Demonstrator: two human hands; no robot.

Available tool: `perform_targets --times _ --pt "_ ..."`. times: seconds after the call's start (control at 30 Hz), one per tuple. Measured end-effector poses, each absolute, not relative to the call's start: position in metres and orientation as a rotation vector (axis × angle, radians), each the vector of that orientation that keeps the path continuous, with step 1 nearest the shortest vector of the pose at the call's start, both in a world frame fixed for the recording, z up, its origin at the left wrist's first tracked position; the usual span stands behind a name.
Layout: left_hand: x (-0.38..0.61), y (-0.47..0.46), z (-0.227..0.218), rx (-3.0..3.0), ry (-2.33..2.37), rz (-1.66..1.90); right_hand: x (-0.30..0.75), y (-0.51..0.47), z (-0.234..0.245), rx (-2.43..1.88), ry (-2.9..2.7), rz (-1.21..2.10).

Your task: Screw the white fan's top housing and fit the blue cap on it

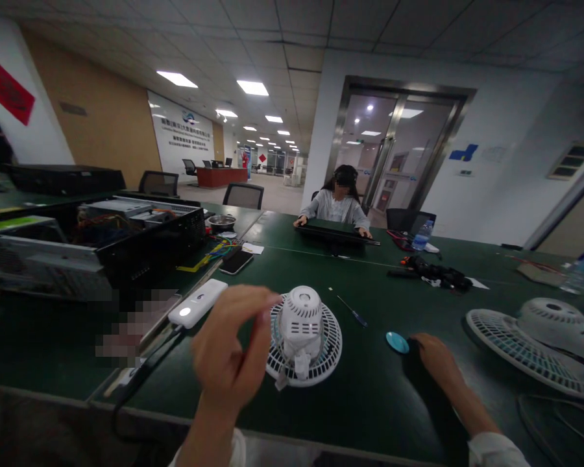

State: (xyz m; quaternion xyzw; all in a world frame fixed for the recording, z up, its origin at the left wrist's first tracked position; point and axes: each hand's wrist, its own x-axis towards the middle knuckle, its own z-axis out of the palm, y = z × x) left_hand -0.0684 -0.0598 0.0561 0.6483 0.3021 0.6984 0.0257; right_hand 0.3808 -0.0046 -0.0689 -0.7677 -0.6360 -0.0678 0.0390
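White fan motor housing [300, 318] sat on its round grille [305, 363], on the table [370, 405] at your 12 o'clock; not apart yet. Blue disc [398, 342] lay loose at its 4 o'clock, screwdriver [353, 310] at 2. L hand [228, 344] raised, thumb & fingers pressed together, nothing visible. R hand [433, 360] by disc, grip unclear. 2nd fan [530, 344] at 3 o'clock.
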Motion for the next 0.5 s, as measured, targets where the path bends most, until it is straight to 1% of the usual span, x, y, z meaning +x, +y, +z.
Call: perform_targets --times 0.07,0.1,0.13,0.23,0.37,0.5 --pt "-0.059 -0.008 0.071 1.966 1.013 1.788 0.378 -0.006 -0.066 -2.348 -1.945 -0.218" --pt "-0.054 0.014 0.073 1.916 0.972 1.601 0.377 -0.006 -0.064 -2.348 -1.941 -0.218" --pt "-0.049 0.034 0.073 1.905 0.935 1.501 0.376 -0.006 -0.063 -2.35 -1.937 -0.216" --pt "-0.035 0.071 0.057 1.879 0.788 1.267 0.374 -0.005 -0.062 -2.376 -1.91 -0.199" --pt "-0.021 0.088 0.031 1.808 0.579 1.015 0.374 -0.008 -0.059 -2.425 -1.852 -0.182" --pt "-0.021 0.091 0.011 1.718 0.41 0.929 0.373 -0.012 -0.056 -2.442 -1.818 -0.164"
